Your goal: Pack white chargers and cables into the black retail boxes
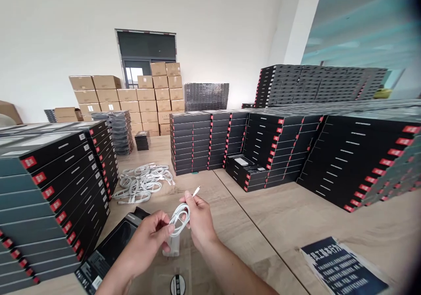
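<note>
Between my two hands is a white charging cable (180,216), coiled into a loop. My left hand (151,237) pinches the coil's left side between thumb and fingers. With my right hand (199,216) I grip the right side of the coil, and one plug end sticks up past the thumb. Below the coil, partly hidden by my left hand, lies a white block-like item (172,247) on the table. An opened black box (112,247) rests under and beside my left forearm. Farther off, a heap of white cables (143,182) is spread on the table.
Tall stacks of black boxes stand at the left (66,190) and along the right (355,154). A small white item (241,161) sits on a low box stack. A dark printed sheet (345,266) lies front right, a round label (178,285) near me. Cardboard cartons (148,105) line the wall.
</note>
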Demonstrator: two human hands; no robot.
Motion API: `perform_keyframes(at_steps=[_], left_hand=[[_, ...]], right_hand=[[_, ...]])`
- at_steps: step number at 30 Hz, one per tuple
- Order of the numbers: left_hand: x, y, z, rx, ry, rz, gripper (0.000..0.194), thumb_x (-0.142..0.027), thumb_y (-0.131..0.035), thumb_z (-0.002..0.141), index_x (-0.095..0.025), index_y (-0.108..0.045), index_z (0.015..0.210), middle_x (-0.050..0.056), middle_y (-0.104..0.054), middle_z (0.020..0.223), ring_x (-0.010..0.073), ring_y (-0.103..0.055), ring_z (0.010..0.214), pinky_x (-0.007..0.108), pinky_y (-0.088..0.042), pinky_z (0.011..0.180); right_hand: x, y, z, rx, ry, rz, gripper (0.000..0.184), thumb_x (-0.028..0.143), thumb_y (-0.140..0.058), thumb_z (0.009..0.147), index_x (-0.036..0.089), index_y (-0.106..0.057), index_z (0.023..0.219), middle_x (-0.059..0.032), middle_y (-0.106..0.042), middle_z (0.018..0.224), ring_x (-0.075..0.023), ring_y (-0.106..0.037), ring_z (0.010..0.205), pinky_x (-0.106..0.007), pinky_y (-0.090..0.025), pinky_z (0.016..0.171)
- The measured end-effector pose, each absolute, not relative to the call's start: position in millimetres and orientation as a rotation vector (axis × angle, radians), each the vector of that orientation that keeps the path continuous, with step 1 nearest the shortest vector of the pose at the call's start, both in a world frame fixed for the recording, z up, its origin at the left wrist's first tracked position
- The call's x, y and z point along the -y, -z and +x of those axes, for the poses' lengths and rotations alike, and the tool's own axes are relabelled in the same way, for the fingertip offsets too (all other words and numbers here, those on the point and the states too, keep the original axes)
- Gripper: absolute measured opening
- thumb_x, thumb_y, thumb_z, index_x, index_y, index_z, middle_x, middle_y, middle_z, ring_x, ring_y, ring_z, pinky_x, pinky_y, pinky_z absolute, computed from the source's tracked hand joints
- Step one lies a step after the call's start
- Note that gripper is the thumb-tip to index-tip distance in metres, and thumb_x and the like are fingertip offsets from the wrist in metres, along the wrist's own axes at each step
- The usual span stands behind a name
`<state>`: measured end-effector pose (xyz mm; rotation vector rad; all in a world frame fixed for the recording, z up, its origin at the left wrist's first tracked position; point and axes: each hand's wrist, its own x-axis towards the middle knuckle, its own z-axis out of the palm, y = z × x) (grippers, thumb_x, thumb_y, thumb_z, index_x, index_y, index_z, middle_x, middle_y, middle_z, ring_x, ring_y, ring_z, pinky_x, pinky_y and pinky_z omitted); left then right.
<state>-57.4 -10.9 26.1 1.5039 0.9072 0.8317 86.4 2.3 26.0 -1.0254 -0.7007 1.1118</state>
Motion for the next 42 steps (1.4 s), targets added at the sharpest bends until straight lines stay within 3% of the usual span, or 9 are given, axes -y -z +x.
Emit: perform_keyframes(at_steps=[4,9,12,17,23,31,36,40,42], left_hand=[[11.8,-24.4,-56.5,-0.904,-0.817,1.503,0.032,-0.048,-0.058,0.082,-0.019,-0.049,0.073,-0.005,-0.044,0.068,0.0114,-0.046,0.058,0.028,-0.049,0.056],[14.1,-28.0,-56.3,-0.76,-0.735,1.524,0.032,-0.04,-0.071,0.074,-0.018,-0.049,0.074,-0.004,-0.047,0.068,0.0106,-0.046,0.063,0.023,-0.044,0.059],[14.3,-27.6,-54.9,-0.801,-0.772,1.533,0.03,-0.038,-0.07,0.074,-0.018,-0.048,0.071,-0.005,-0.045,0.064,0.0098,-0.043,0.06,0.021,-0.041,0.055],[13.4,-23.2,-51.7,-0.828,-0.85,1.496,0.027,-0.04,-0.065,0.078,-0.019,-0.049,0.072,-0.004,-0.045,0.068,0.0112,-0.044,0.063,0.023,-0.047,0.057],[6.0,-14.3,-49.9,-1.024,-1.122,1.448,0.028,-0.048,-0.058,0.082,-0.021,-0.05,0.077,-0.002,-0.052,0.078,0.0156,-0.049,0.074,0.03,-0.053,0.069],[1.9,-15.3,-58.1,-1.704,-1.301,1.922,0.018,-0.04,-0.05,0.086,-0.024,-0.051,0.079,0.0,-0.062,0.069,0.0197,-0.059,0.062,0.029,-0.04,0.062],[12.9,-17.3,-57.6,-1.317,-1.102,2.219,0.016,-0.038,-0.054,0.086,-0.025,-0.059,0.092,0.0,-0.063,0.072,0.0178,-0.061,0.066,0.027,-0.042,0.064],[10.6,-24.7,-60.2,-1.262,-1.388,1.759,0.032,-0.048,-0.058,0.084,-0.023,-0.06,0.103,0.002,-0.062,0.084,0.0189,-0.06,0.08,0.027,-0.049,0.068],[6.9,-28.9,-61.5,-1.17,-1.326,1.377,0.042,-0.055,-0.057,0.082,-0.021,-0.059,0.105,0.007,-0.064,0.096,0.0214,-0.061,0.087,0.03,-0.053,0.065]], right_hand=[[-3.9,-24.2,86.7,0.622,-1.158,-1.013,0.041,0.057,-0.07,0.068,0.017,-0.061,0.069,0.0053,-0.05,0.041,-0.0082,-0.039,0.035,-0.019,-0.018,0.034],[-6.4,-21.5,89.3,0.574,-1.173,-1.023,0.041,0.056,-0.074,0.063,0.017,-0.062,0.067,0.0048,-0.052,0.043,-0.0076,-0.04,0.034,-0.019,-0.02,0.034],[-8.1,-19.1,90.2,0.549,-1.191,-1.018,0.044,0.058,-0.075,0.061,0.016,-0.062,0.067,0.0058,-0.05,0.041,-0.007,-0.038,0.032,-0.019,-0.019,0.034],[-6.9,-19.7,89.5,0.542,-1.186,-0.985,0.043,0.058,-0.071,0.067,0.017,-0.061,0.068,0.006,-0.05,0.041,-0.0076,-0.039,0.035,-0.018,-0.019,0.034],[-4.0,-21.8,84.3,0.703,-1.019,-0.974,0.045,0.06,-0.061,0.078,0.018,-0.056,0.063,0.0034,-0.055,0.047,-0.0091,-0.041,0.039,-0.02,-0.032,0.035],[3.6,-18.4,71.0,0.786,-1.036,-0.942,0.041,0.057,-0.066,0.076,0.016,-0.063,0.073,-0.0014,-0.063,0.068,-0.0171,-0.06,0.061,-0.024,-0.049,0.046],[-6.7,-18.5,88.1,0.757,-0.969,-0.888,0.037,0.056,-0.062,0.08,0.019,-0.062,0.08,-0.0017,-0.063,0.081,-0.017,-0.062,0.068,-0.026,-0.053,0.055],[-7.0,-27.5,102.1,0.844,-1.085,-0.845,0.037,0.057,-0.063,0.079,0.02,-0.061,0.076,-0.0009,-0.061,0.07,-0.0184,-0.061,0.062,-0.029,-0.052,0.053],[-1.0,-34.1,104.1,1.037,-1.167,-0.767,0.035,0.054,-0.062,0.081,0.02,-0.061,0.075,-0.0024,-0.064,0.074,-0.0199,-0.063,0.068,-0.03,-0.053,0.059]])
